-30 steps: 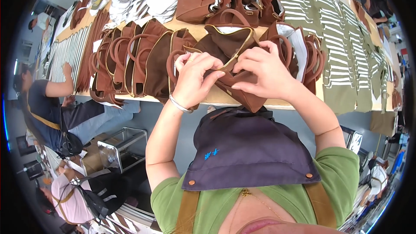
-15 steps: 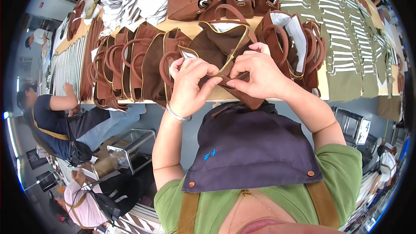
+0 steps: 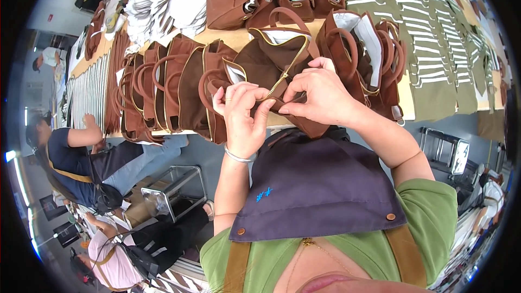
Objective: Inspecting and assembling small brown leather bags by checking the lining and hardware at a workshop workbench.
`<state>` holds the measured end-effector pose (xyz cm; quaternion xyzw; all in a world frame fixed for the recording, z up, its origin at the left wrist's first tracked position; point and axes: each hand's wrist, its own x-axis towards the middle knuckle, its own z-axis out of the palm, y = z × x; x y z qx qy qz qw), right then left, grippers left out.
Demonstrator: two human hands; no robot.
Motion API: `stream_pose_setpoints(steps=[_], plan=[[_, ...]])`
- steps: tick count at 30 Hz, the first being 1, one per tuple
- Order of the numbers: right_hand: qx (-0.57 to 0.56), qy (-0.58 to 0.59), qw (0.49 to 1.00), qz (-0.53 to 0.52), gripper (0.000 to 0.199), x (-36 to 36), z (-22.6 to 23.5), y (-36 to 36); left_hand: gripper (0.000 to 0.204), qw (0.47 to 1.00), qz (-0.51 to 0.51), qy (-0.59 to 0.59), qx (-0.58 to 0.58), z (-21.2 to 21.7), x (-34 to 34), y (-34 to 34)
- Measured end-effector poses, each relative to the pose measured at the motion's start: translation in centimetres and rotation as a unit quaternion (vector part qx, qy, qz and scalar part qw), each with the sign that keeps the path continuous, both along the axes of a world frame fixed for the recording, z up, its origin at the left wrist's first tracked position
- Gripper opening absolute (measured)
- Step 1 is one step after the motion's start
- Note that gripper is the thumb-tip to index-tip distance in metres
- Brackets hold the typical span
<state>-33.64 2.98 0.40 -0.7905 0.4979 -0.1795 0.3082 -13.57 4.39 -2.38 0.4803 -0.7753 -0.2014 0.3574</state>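
Observation:
A brown fabric bag [image 3: 268, 57] with a brass zipper lies open at the near edge of the worktable, in front of my chest. My left hand [image 3: 244, 114] pinches the bag's edge at the lower end of the zipper; a silver bracelet sits on that wrist. My right hand [image 3: 320, 95] grips the fabric and zipper end just to the right, fingertips nearly meeting those of the left hand. The zipper runs up and away from my fingers toward the bag's mouth.
A row of brown handled bags [image 3: 163, 84] stands to the left, more bags [image 3: 369, 49] to the right and behind. Striped olive fabric pieces [image 3: 439, 38] cover the table's right side. A person in a dark shirt [image 3: 70, 149] sits at left, beside a metal cart [image 3: 173, 187].
Both hands have shifted slightly right and nearer on the bag, and the zipper has come into plain view between them. The bag's mouth now stands more open.

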Motion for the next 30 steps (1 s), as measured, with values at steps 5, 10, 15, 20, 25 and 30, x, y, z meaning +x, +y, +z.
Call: stream_pose_setpoints(steps=[5, 10, 15, 20, 25, 30], plan=[[0.009, -0.053, 0.999, -0.011, 0.02, -0.1, 0.1, 0.1, 0.01, 0.994, 0.052, 0.085, -0.038, -0.3, -1.0, 0.7], [0.033, -0.095, 0.995, 0.027, 0.016, -0.3, 0.2, 0.1, 0.01, 0.993, 0.049, 0.094, -0.048, 0.2, -1.2, 0.7], [0.027, -0.111, 0.993, 0.03, 0.015, -0.4, 0.0, 0.4, 0.01, 0.996, 0.006, 0.082, -0.023, 0.8, -0.7, 0.4], [0.015, -0.135, 0.991, 0.02, 0.014, -0.5, -0.4, 0.8, 0.012, 0.999, -0.047, 0.012, -0.005, 1.9, -0.2, 0.2], [0.02, -0.135, 0.99, 0.024, 0.015, -0.6, -0.5, 0.9, 0.012, 0.998, -0.043, 0.027, 0.027, 1.5, -0.1, 0.9], [0.023, -0.14, 0.99, 0.026, 0.015, -0.5, -0.4, 1.2, 0.013, 0.999, -0.036, 0.018, 0.036, 1.3, -0.1, 1.0]])
